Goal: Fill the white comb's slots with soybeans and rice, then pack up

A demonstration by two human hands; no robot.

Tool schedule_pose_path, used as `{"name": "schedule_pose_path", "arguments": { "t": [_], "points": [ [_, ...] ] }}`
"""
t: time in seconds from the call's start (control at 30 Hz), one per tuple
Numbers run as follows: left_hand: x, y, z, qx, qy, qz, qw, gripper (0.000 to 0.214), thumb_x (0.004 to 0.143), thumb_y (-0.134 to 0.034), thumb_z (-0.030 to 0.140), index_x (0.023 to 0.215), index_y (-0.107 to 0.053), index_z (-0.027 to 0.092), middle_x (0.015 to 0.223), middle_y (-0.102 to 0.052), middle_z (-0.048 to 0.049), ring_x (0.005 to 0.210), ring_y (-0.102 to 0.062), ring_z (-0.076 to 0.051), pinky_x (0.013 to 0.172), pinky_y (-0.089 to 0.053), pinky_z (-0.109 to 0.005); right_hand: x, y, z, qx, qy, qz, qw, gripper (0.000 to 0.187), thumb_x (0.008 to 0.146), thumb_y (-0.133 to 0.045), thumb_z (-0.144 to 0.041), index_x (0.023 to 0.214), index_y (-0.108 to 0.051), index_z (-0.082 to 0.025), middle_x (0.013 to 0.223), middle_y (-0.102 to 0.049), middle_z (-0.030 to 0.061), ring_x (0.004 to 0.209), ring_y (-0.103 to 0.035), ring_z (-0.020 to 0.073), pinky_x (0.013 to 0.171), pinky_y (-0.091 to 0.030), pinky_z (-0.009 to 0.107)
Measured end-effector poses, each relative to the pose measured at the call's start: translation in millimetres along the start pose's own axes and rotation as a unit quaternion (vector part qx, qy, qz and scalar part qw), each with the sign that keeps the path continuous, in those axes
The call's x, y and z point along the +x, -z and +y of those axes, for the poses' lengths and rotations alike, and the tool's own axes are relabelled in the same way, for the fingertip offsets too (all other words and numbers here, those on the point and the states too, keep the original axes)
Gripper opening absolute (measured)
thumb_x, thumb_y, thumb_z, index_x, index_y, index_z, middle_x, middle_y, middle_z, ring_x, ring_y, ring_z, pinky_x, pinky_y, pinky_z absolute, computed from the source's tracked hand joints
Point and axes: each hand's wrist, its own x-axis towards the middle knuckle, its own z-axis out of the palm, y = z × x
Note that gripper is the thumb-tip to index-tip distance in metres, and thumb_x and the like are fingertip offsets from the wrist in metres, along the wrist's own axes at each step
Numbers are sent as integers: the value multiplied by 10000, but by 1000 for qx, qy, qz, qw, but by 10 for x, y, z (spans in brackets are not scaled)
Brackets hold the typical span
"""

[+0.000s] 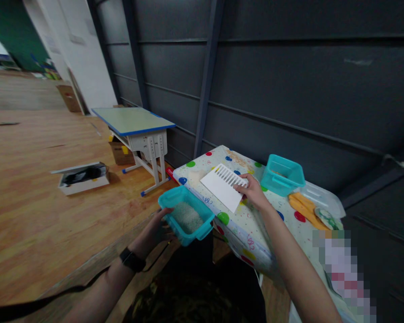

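My left hand (pixel 160 224) grips the near corner of a teal plastic tub (pixel 186 214) with pale grains in it, held in the air just off the table's left edge. My right hand (pixel 254 190) pinches the edge of a flat white plastic scraper with comb teeth (pixel 224 185), which lies on the table. The table (pixel 235 224) wears a white cloth with coloured dots. A black watch is on my left wrist.
A second teal tub (pixel 283 174) stands on the table behind my right hand, with orange cloth (pixel 302 207) and a clear bag beside it. A blue-edged desk (pixel 133 121) and an open white box (pixel 82 177) stand on the wooden floor to the left. A dark wall runs behind.
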Motion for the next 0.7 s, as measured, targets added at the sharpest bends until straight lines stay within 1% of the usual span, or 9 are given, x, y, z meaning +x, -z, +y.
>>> {"name": "schedule_pose_path", "arguments": {
  "t": [0.07, 0.13, 0.2, 0.3, 0.43, 0.53, 0.63, 0.7],
  "points": [
    [-16, -2, -6, 5, -8, -8, 1000, 554, 876, -885, 475, 1317, -622, 268, 951, -735, -50, 789, -798, -285, 677, -695, -415, 26, 49, 28, -24, -1, 11, 1000, 605, 664, -895, -502, 1099, -538, -278, 681, -713, -40, 490, -622, 198, 423, -507, 299],
    [-30, -17, 4, 9, -12, -8, 1000, 526, 881, -879, 481, 1286, -622, 265, 911, -725, -40, 758, -787, -272, 661, -689, -401, 16, 42, 41, -23, -8, -1, 1000, 600, 670, -889, -506, 1086, -520, -279, 675, -712, -38, 493, -627, 202, 434, -509, 302],
    [-41, -38, 21, 10, -15, -5, 1000, 506, 882, -877, 468, 1269, -615, 272, 900, -724, -33, 748, -785, -267, 660, -690, -401, -25, -17, 35, -9, -11, -23, 1000, 592, 676, -895, -513, 1061, -510, -280, 710, -728, -29, 526, -650, 202, 452, -508, 288],
    [-48, -61, 42, 10, -15, 8, 1000, 484, 867, -884, 452, 1221, -606, 275, 884, -714, -24, 728, -778, -265, 638, -686, -402, -93, -121, -1, 7, -1, -48, 999, 573, 686, -914, -509, 1054, -542, -276, 795, -758, -16, 603, -680, 195, 485, -516, 265],
    [-30, -61, 64, 12, -5, 22, 1000, 470, 873, -873, 458, 1220, -620, 266, 875, -701, -32, 715, -765, -263, 624, -675, -397, -103, -138, -38, 24, -5, -48, 999, 576, 665, -937, -488, 1073, -591, -272, 803, -757, -20, 597, -666, 188, 467, -496, 250],
    [-4, -48, 100, 17, 6, 30, 999, 473, 880, -863, 452, 1246, -623, 272, 871, -692, -34, 718, -763, -267, 628, -671, -401, -38, -80, 14, 41, -8, -6, 999, 594, 651, -947, -491, 1106, -637, -270, 828, -770, -3, 604, -678, 200, 461, -518, 270],
    [18, -29, 138, 21, 9, 32, 999, 505, 879, -859, 465, 1281, -618, 276, 903, -708, -47, 739, -772, -278, 645, -676, -415, 91, -21, 153, 44, -1, 80, 996, 643, 670, -922, -543, 1193, -679, -258, 879, -786, 25, 641, -703, 223, 477, -573, 311],
    [25, -18, 158, 20, 9, 30, 999, 528, 870, -864, 479, 1285, -611, 272, 913, -717, -53, 754, -778, -288, 668, -682, -431, 223, 14, 258, 27, 10, 142, 989, 672, 691, -882, -582, 1244, -689, -253, 942, -800, 44, 693, -729, 246, 498, -609, 343]
  ]
}}
